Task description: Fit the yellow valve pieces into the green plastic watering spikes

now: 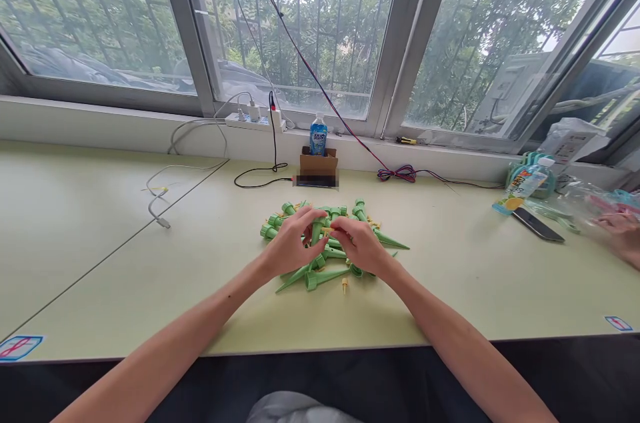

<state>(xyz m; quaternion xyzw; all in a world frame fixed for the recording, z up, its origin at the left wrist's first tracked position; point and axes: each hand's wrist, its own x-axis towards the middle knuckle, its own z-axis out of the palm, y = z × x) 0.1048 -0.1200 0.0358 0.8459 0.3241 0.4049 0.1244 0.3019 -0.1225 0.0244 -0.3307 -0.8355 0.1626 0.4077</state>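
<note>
A heap of green cone-shaped plastic spikes with small yellow pieces lies on the pale green table in front of me. Over the heap, my left hand is closed around one green spike, held upright. My right hand meets it, its fingers pinched on a small yellow piece at that spike. One loose yellow piece lies at the heap's near edge.
A cardboard box and a blue bottle stand behind the heap. A power strip and cables run along the sill. At the right are a phone, a pouch, plastic bags and another person's hand.
</note>
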